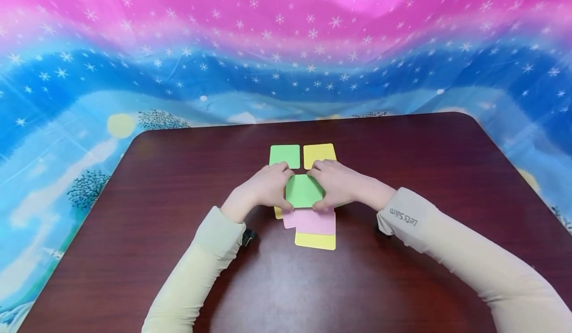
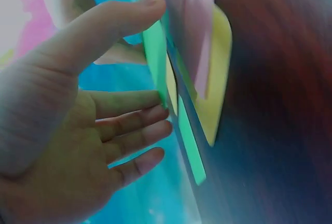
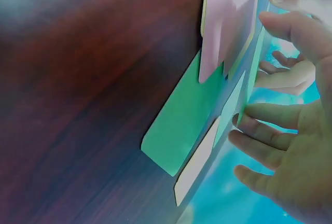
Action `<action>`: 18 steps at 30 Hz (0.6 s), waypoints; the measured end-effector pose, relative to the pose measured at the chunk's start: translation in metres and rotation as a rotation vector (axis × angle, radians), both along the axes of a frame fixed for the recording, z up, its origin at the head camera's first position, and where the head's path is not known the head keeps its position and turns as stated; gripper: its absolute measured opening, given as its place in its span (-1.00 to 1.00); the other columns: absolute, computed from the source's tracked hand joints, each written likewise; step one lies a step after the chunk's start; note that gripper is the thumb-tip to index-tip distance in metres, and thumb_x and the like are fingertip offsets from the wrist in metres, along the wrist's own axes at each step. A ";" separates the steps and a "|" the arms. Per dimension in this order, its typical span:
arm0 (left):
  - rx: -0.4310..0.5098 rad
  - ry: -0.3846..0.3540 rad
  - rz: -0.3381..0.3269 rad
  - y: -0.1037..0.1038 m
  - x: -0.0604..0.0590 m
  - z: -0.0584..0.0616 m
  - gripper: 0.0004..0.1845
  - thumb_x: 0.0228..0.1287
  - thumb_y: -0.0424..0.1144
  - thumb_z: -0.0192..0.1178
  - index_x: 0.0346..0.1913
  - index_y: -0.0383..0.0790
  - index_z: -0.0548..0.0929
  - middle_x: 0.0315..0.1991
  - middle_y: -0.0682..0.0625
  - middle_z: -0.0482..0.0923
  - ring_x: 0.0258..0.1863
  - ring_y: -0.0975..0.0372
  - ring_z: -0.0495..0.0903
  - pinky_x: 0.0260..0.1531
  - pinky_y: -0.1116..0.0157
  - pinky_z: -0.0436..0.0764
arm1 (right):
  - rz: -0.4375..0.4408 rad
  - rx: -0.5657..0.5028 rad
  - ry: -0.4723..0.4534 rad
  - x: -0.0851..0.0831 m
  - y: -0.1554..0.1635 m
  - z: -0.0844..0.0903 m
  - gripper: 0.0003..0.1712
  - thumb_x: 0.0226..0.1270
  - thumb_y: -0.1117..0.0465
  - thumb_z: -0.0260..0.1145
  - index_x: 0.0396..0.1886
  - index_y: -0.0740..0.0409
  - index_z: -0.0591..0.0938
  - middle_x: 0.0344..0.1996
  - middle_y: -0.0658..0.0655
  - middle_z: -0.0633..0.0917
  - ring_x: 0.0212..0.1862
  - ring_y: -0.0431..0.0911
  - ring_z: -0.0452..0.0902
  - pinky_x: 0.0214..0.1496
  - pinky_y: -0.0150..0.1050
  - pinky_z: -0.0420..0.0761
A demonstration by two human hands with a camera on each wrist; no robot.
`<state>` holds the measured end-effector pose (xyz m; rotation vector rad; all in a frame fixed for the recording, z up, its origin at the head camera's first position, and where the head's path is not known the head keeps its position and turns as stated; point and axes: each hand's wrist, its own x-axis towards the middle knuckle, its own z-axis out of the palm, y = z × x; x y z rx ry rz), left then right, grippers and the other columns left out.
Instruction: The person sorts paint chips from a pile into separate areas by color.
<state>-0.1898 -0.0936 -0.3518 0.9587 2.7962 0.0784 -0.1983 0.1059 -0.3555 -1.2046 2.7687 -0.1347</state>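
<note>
A green card (image 1: 304, 191) is held between both hands, raised above the table. My left hand (image 1: 270, 186) pinches its left side, thumb on the near edge and index finger on the far edge. On the opposite side my right hand (image 1: 339, 184) grips it the same way. The other fingers of each hand extend past the card, as the wrist views show. Beneath lie overlapping pink cards (image 1: 316, 221) and a yellow card (image 1: 316, 241). Another green card (image 3: 179, 125) shows under the pile in the right wrist view.
Beyond the hands, a second green card (image 1: 285, 156) and a yellow card (image 1: 319, 155) lie side by side. The dark wooden table (image 1: 201, 159) has rounded far corners. A patterned pink and blue cloth (image 1: 286, 75) hangs behind and around it.
</note>
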 end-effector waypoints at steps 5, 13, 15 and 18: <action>0.004 -0.006 0.058 -0.009 -0.016 0.000 -0.17 -0.23 0.11 0.37 0.12 -0.34 0.43 0.00 -0.11 0.34 -0.03 0.09 0.37 0.01 0.17 0.37 | -0.012 -0.021 -0.008 -0.014 -0.010 0.002 -0.22 -0.16 -0.16 0.39 0.02 0.25 0.49 -0.16 0.11 0.49 -0.17 -0.05 0.37 -0.01 -0.15 0.36; -0.022 -0.017 0.081 -0.017 -0.036 0.000 -0.14 -0.18 0.10 0.33 0.18 -0.36 0.37 0.04 -0.15 0.34 -0.01 0.04 0.33 0.04 0.12 0.35 | -0.017 -0.005 0.015 -0.035 -0.021 0.000 -0.29 -0.12 -0.13 0.37 -0.01 0.22 0.49 -0.18 0.11 0.48 -0.18 -0.05 0.37 -0.03 -0.19 0.36; -0.021 -0.015 0.095 -0.019 -0.039 -0.002 -0.15 -0.16 0.08 0.32 0.19 -0.36 0.36 0.06 -0.15 0.34 0.01 0.04 0.33 0.06 0.12 0.34 | -0.015 -0.013 0.026 -0.039 -0.023 -0.003 -0.30 -0.12 -0.12 0.36 -0.02 0.23 0.50 -0.17 0.12 0.48 -0.16 -0.03 0.38 0.01 -0.16 0.35; -0.012 -0.032 0.114 -0.022 -0.043 -0.005 -0.14 -0.12 0.06 0.31 0.24 -0.35 0.32 0.12 -0.17 0.31 0.06 0.02 0.31 0.11 0.10 0.31 | -0.022 -0.021 0.020 -0.043 -0.026 -0.009 -0.31 -0.09 -0.11 0.34 -0.01 0.22 0.49 -0.12 0.14 0.48 -0.10 -0.01 0.40 0.17 -0.12 0.30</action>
